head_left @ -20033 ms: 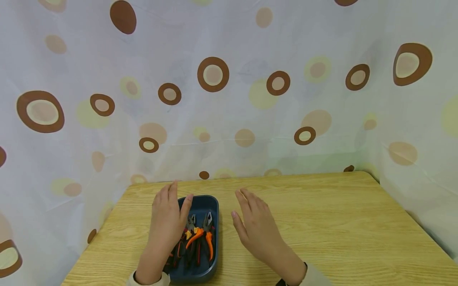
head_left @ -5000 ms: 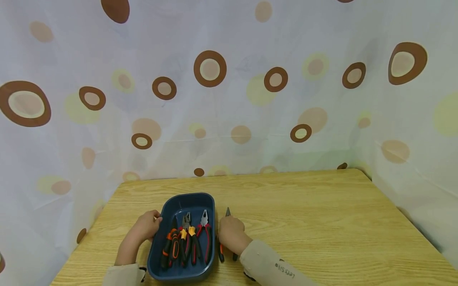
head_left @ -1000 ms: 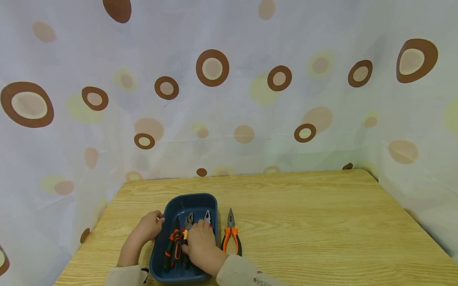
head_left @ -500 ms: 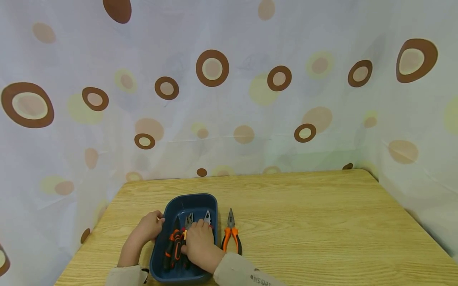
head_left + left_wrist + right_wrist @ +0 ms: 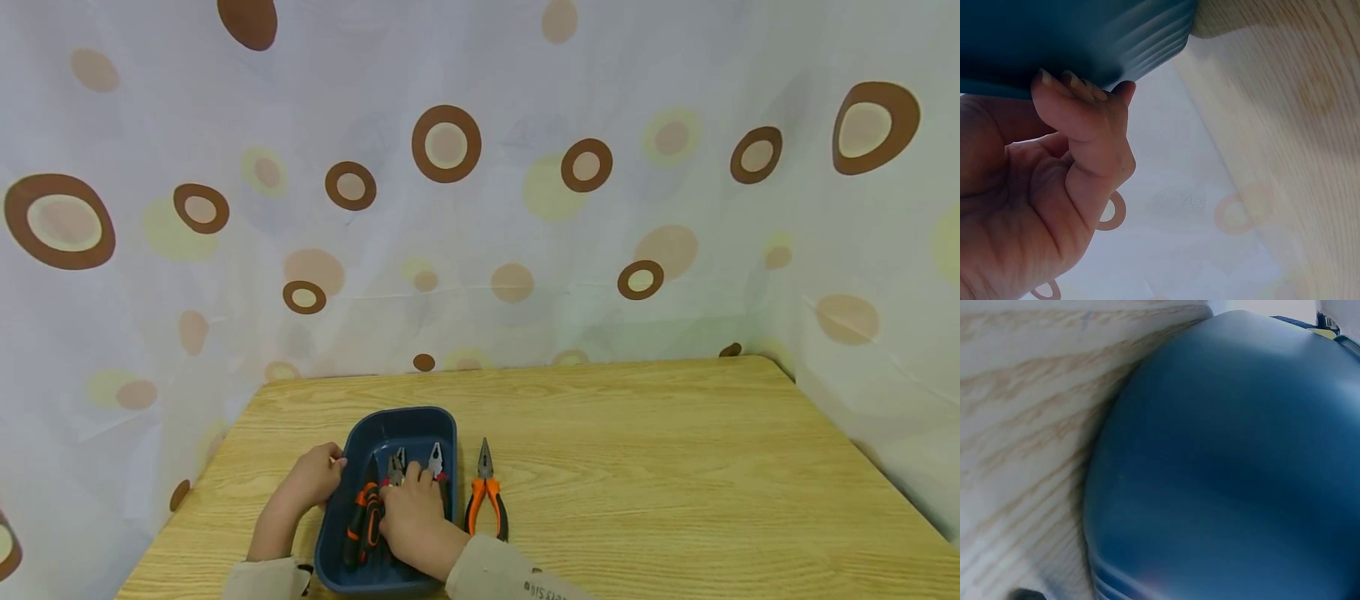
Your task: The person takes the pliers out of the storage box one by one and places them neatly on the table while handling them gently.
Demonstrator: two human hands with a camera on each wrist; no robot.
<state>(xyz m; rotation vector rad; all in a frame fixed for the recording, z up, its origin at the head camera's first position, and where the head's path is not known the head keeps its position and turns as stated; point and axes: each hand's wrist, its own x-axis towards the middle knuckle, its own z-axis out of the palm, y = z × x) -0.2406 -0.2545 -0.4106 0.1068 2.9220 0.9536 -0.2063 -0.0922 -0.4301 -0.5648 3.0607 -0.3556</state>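
A dark blue box (image 5: 330, 542) with rounded corners stands on the table, holding several pairs of pliers. My left hand (image 5: 315, 475) grips its left rim; in the left wrist view the curled fingers (image 5: 1085, 115) lie against the outer wall. Inside the box, my right hand (image 5: 412, 512) holds the handles of a pair of pliers (image 5: 394, 471), whose grey head points away past the fingers; the handles are hidden. Left of it lie tools with orange-and-black handles (image 5: 372, 517). Another pliers head (image 5: 436, 458) shows at the right wall. The right wrist view shows only the box's outside (image 5: 1229, 456).
Long-nose pliers (image 5: 486, 492) with orange-and-black handles lie on the wooden table (image 5: 645, 467), just right of the box, nose pointing away. A patterned curtain (image 5: 517, 167) hangs behind the table and along both sides.
Over the last seconds my right hand has left the long-nose pliers on the table and reached into the box. In the last half second its thumb has drawn in, covering the yellow handles.
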